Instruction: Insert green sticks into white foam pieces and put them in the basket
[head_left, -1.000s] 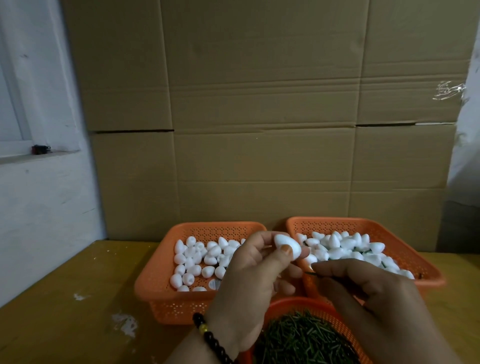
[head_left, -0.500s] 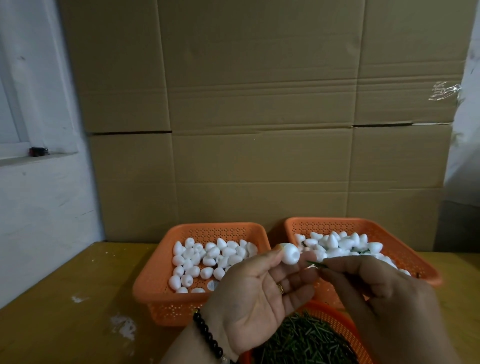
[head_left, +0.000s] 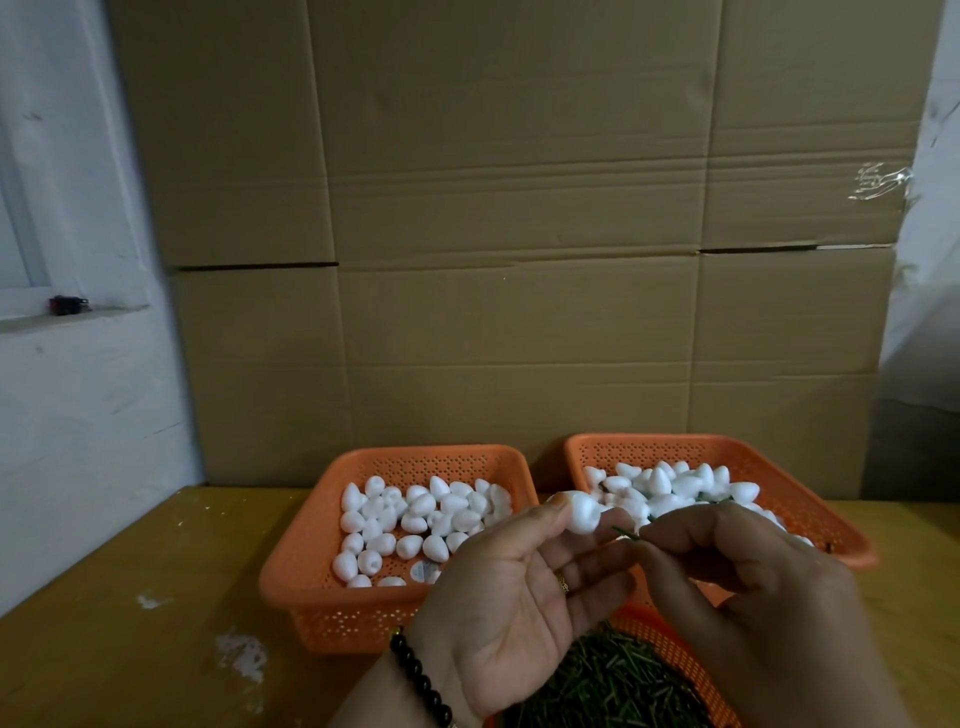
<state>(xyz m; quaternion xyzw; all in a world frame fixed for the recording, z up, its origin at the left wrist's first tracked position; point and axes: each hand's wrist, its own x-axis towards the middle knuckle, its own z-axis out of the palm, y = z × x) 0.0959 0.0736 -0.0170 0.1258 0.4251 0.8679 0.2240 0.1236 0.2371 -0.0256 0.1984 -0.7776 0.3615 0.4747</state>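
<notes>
My left hand (head_left: 511, 587), palm up, pinches a white foam piece (head_left: 581, 513) between thumb and forefinger. My right hand (head_left: 748, 587) pinches a thin green stick (head_left: 626, 534) whose tip points at the foam piece, just short of it. The left orange basket (head_left: 311, 561) holds plain white foam pieces (head_left: 415, 514). The right orange basket (head_left: 810, 499) holds foam pieces with green sticks in them (head_left: 680, 486). A third orange basket (head_left: 670, 644) near me is full of loose green sticks (head_left: 602, 686).
The baskets stand on a yellow table (head_left: 130, 623) with white paint marks. Big cardboard sheets (head_left: 509, 234) stand upright right behind the baskets. A white wall with a window ledge (head_left: 62, 312) is at the left.
My left hand turned palm up and lowered the foam piece in front of the baskets. My right hand brought the stick's tip up close to the foam piece.
</notes>
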